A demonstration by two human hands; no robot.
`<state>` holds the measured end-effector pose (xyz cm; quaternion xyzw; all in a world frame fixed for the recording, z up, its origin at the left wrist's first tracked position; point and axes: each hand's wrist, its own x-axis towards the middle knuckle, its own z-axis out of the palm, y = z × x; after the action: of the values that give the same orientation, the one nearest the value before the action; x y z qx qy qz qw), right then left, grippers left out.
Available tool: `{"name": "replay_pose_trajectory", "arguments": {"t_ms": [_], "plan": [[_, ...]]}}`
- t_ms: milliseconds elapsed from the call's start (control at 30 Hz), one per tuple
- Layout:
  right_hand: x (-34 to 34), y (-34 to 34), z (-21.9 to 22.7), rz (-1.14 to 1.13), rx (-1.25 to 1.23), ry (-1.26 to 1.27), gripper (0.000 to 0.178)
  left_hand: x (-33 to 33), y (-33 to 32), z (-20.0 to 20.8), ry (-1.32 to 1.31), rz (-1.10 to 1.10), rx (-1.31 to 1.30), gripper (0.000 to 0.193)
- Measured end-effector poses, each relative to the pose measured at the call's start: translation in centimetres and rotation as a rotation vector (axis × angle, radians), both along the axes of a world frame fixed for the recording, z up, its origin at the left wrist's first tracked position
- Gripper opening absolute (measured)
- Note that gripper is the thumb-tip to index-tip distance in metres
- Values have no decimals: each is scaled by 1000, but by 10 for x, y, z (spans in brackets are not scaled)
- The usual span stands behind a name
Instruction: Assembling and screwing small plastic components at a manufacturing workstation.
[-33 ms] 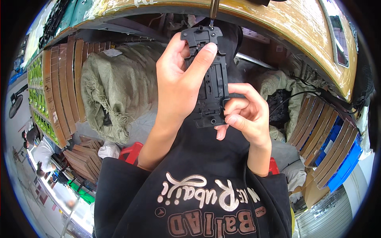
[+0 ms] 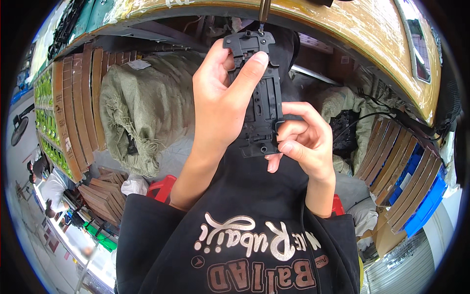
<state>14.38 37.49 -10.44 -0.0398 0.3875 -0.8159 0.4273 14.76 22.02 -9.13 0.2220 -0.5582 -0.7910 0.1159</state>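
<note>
Black ribbed oblong plastic part (image 2: 268, 95) is up in front of the black printed sweatshirt (image 2: 245, 196), long axis nearly upright, top leaning slightly left. Left hand (image 2: 223, 95) is closed round the part's upper left: thumb flat across the face, fingers wrapped behind. Right hand (image 2: 311, 142) is half curled at the part's lower right edge, thumb and bent fingers touching it; can't tell how firm the pinch is, fingertips partly hidden. Slim brown-shafted driver-like tool (image 2: 264, 12) comes down at the part's top right corner, metal tip at a small round fixing point; contact not certain. Change since the previous frame: practically nil, same grip, same tip position. I read that as the part being held steady under the tip. Beyond the part's top: yellowish worn wooden bench (image 2: 362, 29). Left of the part: frayed grey-green woven sack (image 2: 152, 93), then upright brown cardboard trays (image 2: 73, 112). Right of it: a second woven sack (image 2: 333, 100) with black pieces inside, then more brown trays with blue plastic bins (image 2: 426, 206). Far left of the part: another person in a light top (image 2: 54, 191).
</note>
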Motion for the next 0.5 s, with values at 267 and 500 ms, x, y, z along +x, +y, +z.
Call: {"name": "replay_pose_trajectory", "arguments": {"t_ms": [267, 500], "plan": [[-2, -2, 1, -1, -2, 16, 44, 0, -2, 3, -15, 0, 40, 13], [-2, -4, 0, -3, -3, 15, 43, -1, -4, 4, 21, -22, -95, 13]]}}
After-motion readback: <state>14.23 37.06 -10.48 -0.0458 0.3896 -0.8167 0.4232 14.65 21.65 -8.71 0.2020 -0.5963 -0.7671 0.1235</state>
